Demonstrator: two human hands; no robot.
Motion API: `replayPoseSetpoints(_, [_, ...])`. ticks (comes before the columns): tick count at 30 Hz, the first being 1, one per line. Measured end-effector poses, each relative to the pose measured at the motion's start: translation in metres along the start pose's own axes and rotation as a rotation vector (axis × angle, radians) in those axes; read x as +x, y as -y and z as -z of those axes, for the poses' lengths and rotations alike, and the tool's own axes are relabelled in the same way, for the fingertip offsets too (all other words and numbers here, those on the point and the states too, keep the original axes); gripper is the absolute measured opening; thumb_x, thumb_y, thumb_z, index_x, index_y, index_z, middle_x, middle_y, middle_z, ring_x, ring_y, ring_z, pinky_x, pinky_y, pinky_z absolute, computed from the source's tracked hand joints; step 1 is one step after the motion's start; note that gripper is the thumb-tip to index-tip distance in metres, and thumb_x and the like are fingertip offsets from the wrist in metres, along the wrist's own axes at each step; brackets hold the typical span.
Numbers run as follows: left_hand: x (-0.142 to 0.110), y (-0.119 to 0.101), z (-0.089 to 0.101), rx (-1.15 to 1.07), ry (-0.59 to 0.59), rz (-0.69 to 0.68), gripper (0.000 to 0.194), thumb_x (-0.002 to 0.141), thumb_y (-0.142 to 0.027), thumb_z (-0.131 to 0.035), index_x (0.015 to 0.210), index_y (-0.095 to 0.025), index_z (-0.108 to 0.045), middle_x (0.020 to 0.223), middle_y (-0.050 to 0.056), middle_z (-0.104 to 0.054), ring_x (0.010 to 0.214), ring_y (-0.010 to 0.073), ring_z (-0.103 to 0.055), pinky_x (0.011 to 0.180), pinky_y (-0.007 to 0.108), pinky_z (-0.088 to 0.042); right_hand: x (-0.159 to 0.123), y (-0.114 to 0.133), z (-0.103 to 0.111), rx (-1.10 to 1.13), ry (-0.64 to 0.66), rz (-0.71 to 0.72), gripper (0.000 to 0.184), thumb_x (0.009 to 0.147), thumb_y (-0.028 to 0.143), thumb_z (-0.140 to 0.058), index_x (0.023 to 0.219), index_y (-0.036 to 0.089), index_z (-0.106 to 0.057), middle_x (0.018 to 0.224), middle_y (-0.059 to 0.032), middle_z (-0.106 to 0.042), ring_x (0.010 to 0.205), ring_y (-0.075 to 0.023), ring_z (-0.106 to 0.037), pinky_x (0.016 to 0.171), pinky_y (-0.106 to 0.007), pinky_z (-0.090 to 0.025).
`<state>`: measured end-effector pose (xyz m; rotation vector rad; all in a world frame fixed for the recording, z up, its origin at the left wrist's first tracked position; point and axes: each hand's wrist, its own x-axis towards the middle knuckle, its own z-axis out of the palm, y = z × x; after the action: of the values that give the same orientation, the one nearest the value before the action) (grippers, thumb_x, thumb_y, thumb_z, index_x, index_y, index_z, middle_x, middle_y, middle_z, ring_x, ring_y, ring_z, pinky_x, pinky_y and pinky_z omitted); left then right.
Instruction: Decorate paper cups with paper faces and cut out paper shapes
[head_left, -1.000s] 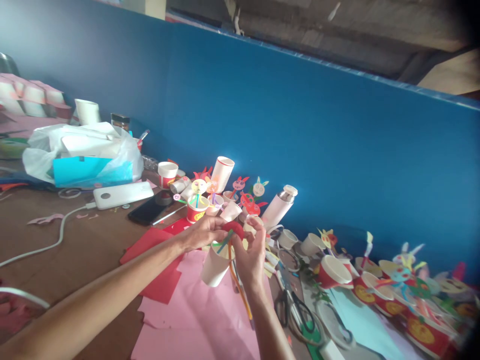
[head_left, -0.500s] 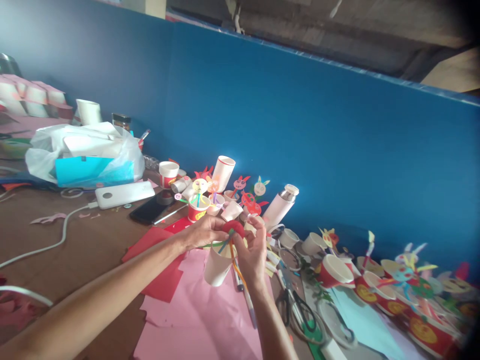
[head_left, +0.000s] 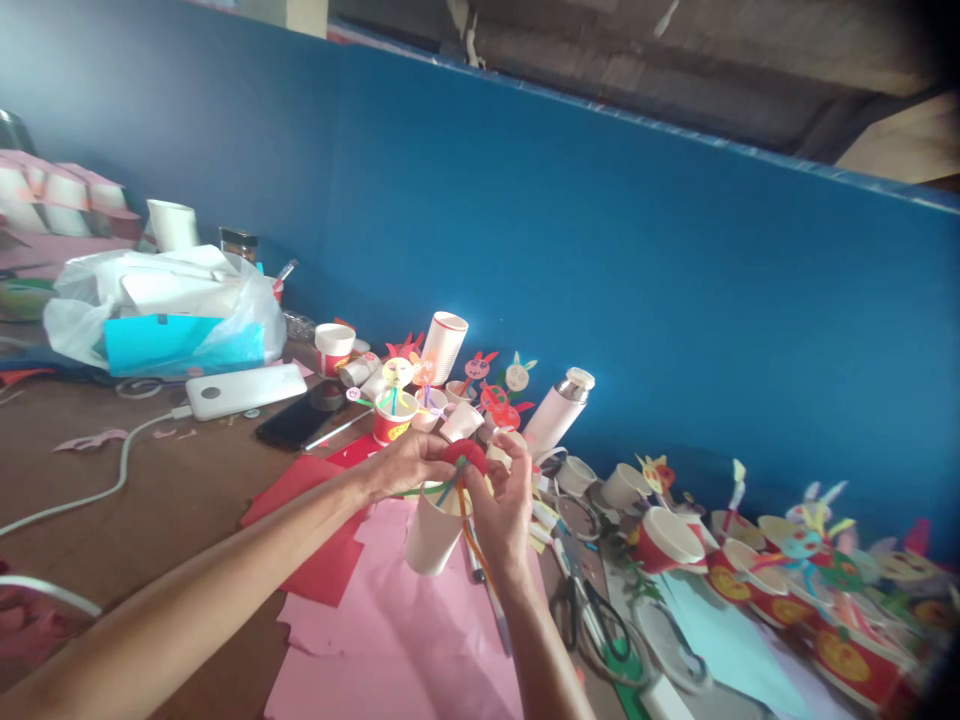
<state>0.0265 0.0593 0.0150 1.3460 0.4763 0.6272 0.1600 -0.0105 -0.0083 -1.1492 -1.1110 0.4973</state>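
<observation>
A red paper cutout [head_left: 466, 455] is pinched between my two hands, just over the rim of a white paper cup [head_left: 433, 538]. My left hand [head_left: 411, 463] closes thumb and finger on its left side. On its right side my right hand [head_left: 501, 500] grips with thumb and fingers, some of the fingers raised. Green, blue and orange strips [head_left: 471, 535] run from the cutout; the blue one reaches into the cup and the orange one hangs down outside it. The cup stands upright on pink paper [head_left: 405, 640]. My fingers hide part of the cutout.
Red paper [head_left: 322, 560] lies left of the cup, with a phone [head_left: 300, 418] and a white power bank [head_left: 244, 391] beyond. Scissors [head_left: 600, 620], tape rolls and pens lie at right. Decorated cups [head_left: 739, 572] and a flask [head_left: 556, 412] stand near the blue partition [head_left: 637, 280].
The hands hold the red cutout in nearly the same way over the cup. The whole view has shifted very slightly; nothing was let go or picked up.
</observation>
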Motion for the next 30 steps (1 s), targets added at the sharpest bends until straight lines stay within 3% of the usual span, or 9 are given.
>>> replayPoseSetpoints(9, [-0.001,-0.002,0.012,-0.008,0.072,-0.052,0.028,0.070,-0.027,-0.073,0.092,-0.010,-0.070,0.081,0.006,-0.068,0.083,0.0187,-0.059,0.077,0.027,-0.041,0.003,0.016,0.007,0.173,0.052,-0.005,0.037,0.080,0.026,-0.062,0.112,0.025,-0.045,0.113,-0.0056,-0.051,0.087,-0.0151,-0.061,0.075,-0.030,-0.050])
replayPoseSetpoints(15, [-0.010,-0.009,0.021,-0.175,0.394,-0.121,0.023,0.072,-0.033,-0.072,0.075,-0.010,-0.069,0.072,0.006,-0.063,0.067,0.0136,-0.056,0.068,0.025,-0.042,0.010,0.020,0.013,0.393,0.038,0.008,0.025,0.083,0.031,-0.060,0.106,0.024,-0.051,0.108,-0.0021,-0.049,0.089,-0.0137,-0.061,0.089,-0.033,-0.044])
replayPoseSetpoints(18, [-0.009,0.002,0.019,-0.362,0.562,-0.145,0.025,0.066,-0.038,-0.075,0.066,-0.015,-0.066,0.060,0.003,-0.057,0.056,0.0136,-0.053,0.061,0.028,-0.043,0.005,0.025,0.009,0.446,0.162,0.001,0.030,0.080,0.027,-0.064,0.108,0.027,-0.051,0.111,-0.0025,-0.048,0.099,-0.0171,-0.059,0.087,-0.033,-0.046])
replayPoseSetpoints(22, [-0.006,0.024,0.011,-0.442,0.667,-0.092,0.032,0.063,-0.045,-0.073,0.052,-0.019,-0.059,0.050,0.004,-0.053,0.056,0.0187,-0.055,0.058,0.033,-0.045,-0.010,0.044,0.003,0.509,0.350,0.006,0.041,0.076,0.022,-0.070,0.111,0.030,-0.049,0.116,-0.0029,-0.045,0.106,-0.0200,-0.056,0.085,-0.034,-0.047])
replayPoseSetpoints(27, [-0.004,0.044,-0.006,-0.353,0.669,-0.114,0.047,0.047,-0.057,-0.076,0.040,-0.020,-0.047,0.051,0.007,-0.054,0.068,0.0253,-0.059,0.057,0.035,-0.048,-0.021,0.065,0.005,0.510,0.520,0.012,0.049,0.074,0.019,-0.072,0.114,0.031,-0.047,0.117,-0.0025,-0.046,0.101,-0.0186,-0.056,0.089,-0.037,-0.044])
replayPoseSetpoints(30, [-0.005,0.049,-0.011,-0.360,0.512,-0.146,0.051,0.044,-0.060,-0.076,0.040,-0.020,-0.043,0.051,0.005,-0.053,0.068,0.0240,-0.060,0.057,0.032,-0.049,-0.023,0.071,0.010,0.530,0.619,-0.035,0.052,0.072,0.020,-0.073,0.113,0.031,-0.044,0.108,-0.0027,-0.054,0.093,-0.0177,-0.057,0.080,-0.035,-0.046])
